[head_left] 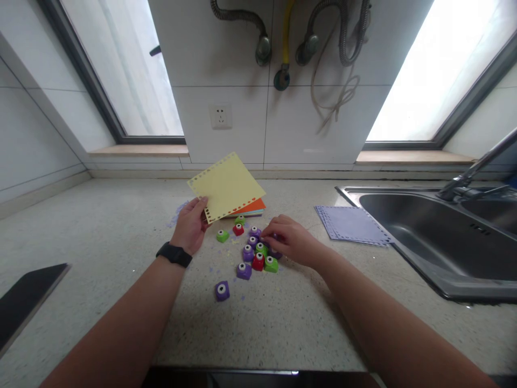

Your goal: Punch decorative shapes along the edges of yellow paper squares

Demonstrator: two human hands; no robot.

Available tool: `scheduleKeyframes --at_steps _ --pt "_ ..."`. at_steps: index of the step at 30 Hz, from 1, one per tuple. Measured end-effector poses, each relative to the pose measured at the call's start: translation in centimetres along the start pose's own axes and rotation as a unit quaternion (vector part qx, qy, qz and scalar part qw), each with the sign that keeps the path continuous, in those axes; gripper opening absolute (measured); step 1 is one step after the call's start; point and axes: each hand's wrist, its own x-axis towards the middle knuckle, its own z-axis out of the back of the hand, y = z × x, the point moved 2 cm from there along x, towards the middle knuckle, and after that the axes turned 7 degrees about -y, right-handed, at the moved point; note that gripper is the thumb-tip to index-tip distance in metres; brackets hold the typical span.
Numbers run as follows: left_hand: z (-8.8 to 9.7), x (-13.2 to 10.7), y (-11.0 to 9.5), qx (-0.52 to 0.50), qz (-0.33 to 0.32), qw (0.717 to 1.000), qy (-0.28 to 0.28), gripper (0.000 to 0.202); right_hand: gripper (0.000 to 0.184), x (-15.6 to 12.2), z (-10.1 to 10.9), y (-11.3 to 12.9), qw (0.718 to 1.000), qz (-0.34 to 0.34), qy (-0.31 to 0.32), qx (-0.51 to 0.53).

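My left hand point(189, 225) pinches a corner of a pale yellow paper sheet point(226, 186) with punched edges and holds it tilted above the counter. Below it lies a stack of coloured paper point(253, 208) with orange on top. My right hand point(291, 240) rests on the counter, fingers curled around a purple punch point(275, 252) at the edge of a cluster of several small craft punches, purple point(244, 270), red point(258, 262) and green point(271, 264). One purple punch point(222, 290) sits apart, nearer to me.
Lilac punched paper sheets point(352, 224) lie beside a steel sink point(436, 237) with a faucet point(476, 170) at the right. A dark flat object point(24, 302) sits at the left edge. Paper scraps dot the speckled counter point(283, 323). A tiled wall with a socket point(220, 116) stands behind.
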Motion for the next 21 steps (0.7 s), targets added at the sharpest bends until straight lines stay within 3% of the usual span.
scheduleKeyframes --at_steps 5,14,21 --pt "-0.08 -0.03 0.03 0.0 0.002 1.0 0.0 0.019 0.016 0.07 -0.39 0.16 0.997 0.024 0.068 -0.034" --pt "-0.27 -0.19 -0.03 0.003 0.01 1.0 -0.005 0.028 0.034 0.51 -0.8 0.67 0.99 0.0 0.071 -0.122" --pt "-0.54 -0.42 0.11 -0.002 0.03 1.0 0.005 0.026 0.029 0.75 -0.91 1.03 0.992 -0.021 0.052 -0.115"
